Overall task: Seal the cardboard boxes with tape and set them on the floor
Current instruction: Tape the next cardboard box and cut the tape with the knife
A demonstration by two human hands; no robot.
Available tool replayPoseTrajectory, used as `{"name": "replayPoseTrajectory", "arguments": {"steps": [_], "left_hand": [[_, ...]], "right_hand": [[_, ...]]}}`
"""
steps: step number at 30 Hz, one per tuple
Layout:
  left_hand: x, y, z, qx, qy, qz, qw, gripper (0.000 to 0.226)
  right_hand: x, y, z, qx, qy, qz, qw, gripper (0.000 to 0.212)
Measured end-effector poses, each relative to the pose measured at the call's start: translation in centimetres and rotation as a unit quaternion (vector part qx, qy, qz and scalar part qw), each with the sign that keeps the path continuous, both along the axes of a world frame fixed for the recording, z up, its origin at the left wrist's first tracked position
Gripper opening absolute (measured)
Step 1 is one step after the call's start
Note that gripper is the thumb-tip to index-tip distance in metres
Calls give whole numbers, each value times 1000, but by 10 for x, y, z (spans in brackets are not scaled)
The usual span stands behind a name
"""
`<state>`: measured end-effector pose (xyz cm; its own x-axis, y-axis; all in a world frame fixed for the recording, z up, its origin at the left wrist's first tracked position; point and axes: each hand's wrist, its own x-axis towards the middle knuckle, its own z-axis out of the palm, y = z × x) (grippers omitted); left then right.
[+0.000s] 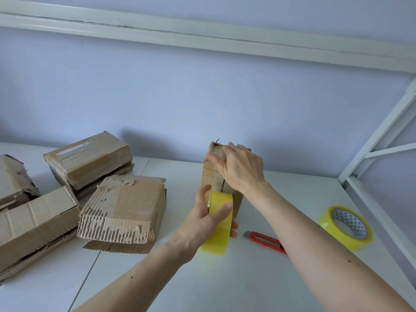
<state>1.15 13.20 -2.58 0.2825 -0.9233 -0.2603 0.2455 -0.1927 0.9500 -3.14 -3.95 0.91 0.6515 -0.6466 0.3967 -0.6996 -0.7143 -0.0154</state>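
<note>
Right hand [242, 167] fingers curled over upended box [217, 174] on bench [258, 273], left hand [202, 224] fingers gripping tape roll [219, 224] against it; narrow box may tip if tape is tugged

A small worn cardboard box [216, 176] stands on end under the right hand [242, 167], which grips its top. The left hand [202, 224] holds a yellow tape roll [219, 224] against the box's near face. 4 battered boxes [122, 210] lie left of the left hand.
</note>
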Motion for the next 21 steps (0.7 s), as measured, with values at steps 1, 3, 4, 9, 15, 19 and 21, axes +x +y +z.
{"name": "replayPoseTrajectory", "arguments": {"steps": [1, 3, 4, 9, 15, 19, 21], "left_hand": [[1, 3, -1, 11, -18, -15, 1000, 69], [4, 8, -2, 36, -8, -31, 999, 81], [7, 8, -2, 43, 3, -37, 998, 87], [13, 9, 1, 34, 52, -16, 998, 73], [6, 12, 4, 14, 34, -36, 999, 70], [8, 16, 10, 32, 47, -40, 998, 77], [9, 19, 11, 61, 61, -42, 995, 59]], "right_hand": [[2, -3, 3, 19, -2, -7, 1000, 78], [7, -10, 9, 46, -3, -18, 999, 75], [10, -15, 13, 58, 0, -26, 998, 78], [16, -30, 24, 129, 56, 10, 990, 85], [6, -30, 30, 130, 62, 43, 989, 70], [3, -35, 58, 171, 9, 29, 985, 65], [3, -40, 75, 182, 9, 18, 983, 77]]}}
